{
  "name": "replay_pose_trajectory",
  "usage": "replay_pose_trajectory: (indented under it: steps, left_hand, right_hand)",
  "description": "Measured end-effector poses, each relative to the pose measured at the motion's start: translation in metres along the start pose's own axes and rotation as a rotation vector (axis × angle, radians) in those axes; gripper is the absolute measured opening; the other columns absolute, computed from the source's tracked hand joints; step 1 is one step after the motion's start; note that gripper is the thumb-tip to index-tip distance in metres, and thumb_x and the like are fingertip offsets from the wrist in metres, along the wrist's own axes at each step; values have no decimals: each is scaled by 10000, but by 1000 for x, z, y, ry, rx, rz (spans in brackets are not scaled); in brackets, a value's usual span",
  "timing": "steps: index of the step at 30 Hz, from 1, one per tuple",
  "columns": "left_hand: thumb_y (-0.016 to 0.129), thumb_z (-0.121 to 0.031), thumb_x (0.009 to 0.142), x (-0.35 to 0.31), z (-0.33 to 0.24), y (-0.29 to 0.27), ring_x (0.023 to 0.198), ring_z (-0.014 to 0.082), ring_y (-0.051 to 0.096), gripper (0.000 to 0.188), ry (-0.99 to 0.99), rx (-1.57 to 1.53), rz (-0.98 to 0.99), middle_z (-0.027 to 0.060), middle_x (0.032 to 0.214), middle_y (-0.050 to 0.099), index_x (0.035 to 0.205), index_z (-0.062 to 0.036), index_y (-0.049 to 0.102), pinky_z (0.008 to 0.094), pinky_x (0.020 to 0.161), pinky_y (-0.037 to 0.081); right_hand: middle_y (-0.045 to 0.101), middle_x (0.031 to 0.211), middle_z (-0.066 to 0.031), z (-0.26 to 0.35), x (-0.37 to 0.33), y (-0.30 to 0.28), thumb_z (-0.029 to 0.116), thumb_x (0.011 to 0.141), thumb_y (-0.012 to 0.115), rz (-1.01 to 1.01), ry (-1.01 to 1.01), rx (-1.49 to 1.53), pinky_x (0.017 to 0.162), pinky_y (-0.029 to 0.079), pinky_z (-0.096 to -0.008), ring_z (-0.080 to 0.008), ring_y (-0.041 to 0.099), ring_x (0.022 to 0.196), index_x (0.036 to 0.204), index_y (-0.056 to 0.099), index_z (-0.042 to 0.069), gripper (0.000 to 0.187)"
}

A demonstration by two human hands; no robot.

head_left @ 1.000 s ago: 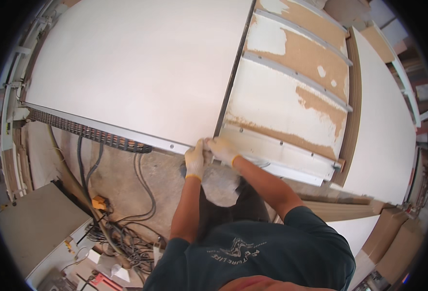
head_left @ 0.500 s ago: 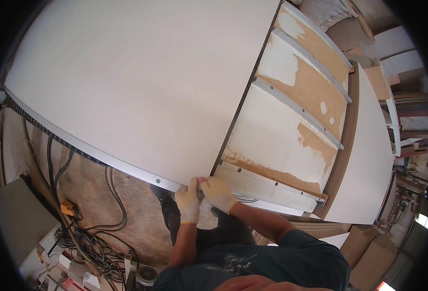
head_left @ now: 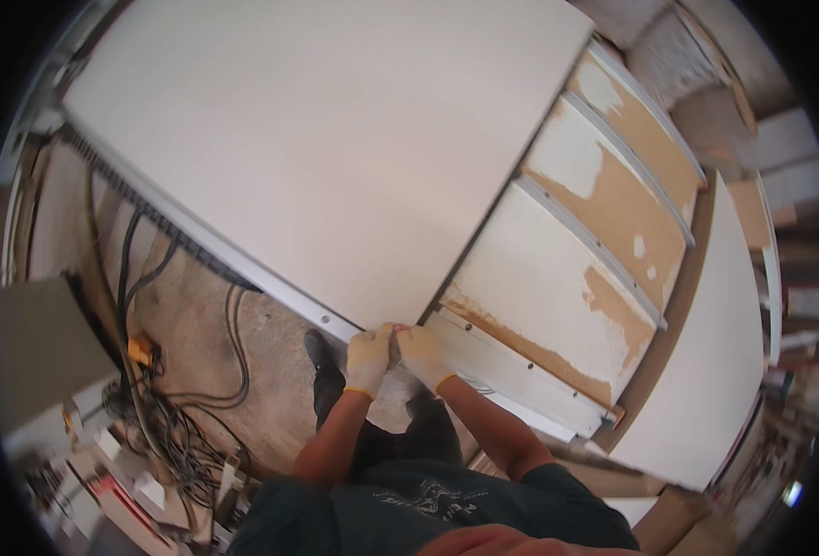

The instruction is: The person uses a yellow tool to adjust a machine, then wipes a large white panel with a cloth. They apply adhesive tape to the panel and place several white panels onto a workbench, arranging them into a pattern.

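Observation:
A large white panel (head_left: pixel 335 167) lies flat across the work surface, with one corner toward me. My left hand (head_left: pixel 368 360), in a cream work glove, is closed at that near corner. Right beside it, my right hand (head_left: pixel 420 356), gloved alike, is closed on the same corner. Both sets of fingertips nearly meet at the panel's edge, and some fingers are hidden. A silver metal rail (head_left: pixel 337 324) with a screw runs below the panel's left edge and ends by my left hand.
To the right is a worn board (head_left: pixel 544 269) with peeling white coating, crossed by metal bars (head_left: pixel 604 248). Beyond it rests another white sheet (head_left: pixel 706 343). Black cables (head_left: pixel 187 463) tangle on the floor at lower left, near a small orange box (head_left: pixel 142 350).
The whole view has tilted and shifted, so the panel sits further right in it. My hands stay at the same corner, with the wrists turned slightly. My shoe now shows below the rail.

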State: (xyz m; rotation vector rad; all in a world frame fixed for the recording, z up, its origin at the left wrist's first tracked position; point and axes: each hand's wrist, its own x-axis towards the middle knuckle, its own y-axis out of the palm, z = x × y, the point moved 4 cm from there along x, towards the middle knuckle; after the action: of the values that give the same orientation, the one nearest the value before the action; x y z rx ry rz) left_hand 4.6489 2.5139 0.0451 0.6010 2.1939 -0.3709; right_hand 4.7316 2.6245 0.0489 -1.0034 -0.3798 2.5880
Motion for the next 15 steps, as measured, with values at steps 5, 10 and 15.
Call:
replay_pose_trajectory:
  steps: [5,10,15]
  left_hand:
    - [569,-522,984,-6,-4,-10,712,307,737,625,140,210,85,202,720,721,811,53,741,396,725,567]
    - [631,-415,977,-21,-20,-49,600,218,661,485,155,5,562,150,738,727,863,41,749,359,566,524]
    - [608,-485,972,-37,20,-172,684,158,659,465,379,319,737,88,771,701,1043,-52,760,333,626,533]
  right_hand:
    - [684,809,-133,-7,3,6,337,1060,417,-17,43,85,607,492,-413,-296,624,667,1137,715,29,436]
    - [490,597,10,-10,-3,10,492,1059,480,-92,354,380,405,290,-266,-106,425,452,916,618,147,399]
    - [492,614,13,-9,-6,9,705,994,512,-165,616,362,435,335,-315,-139,445,491,822,562,153,581]
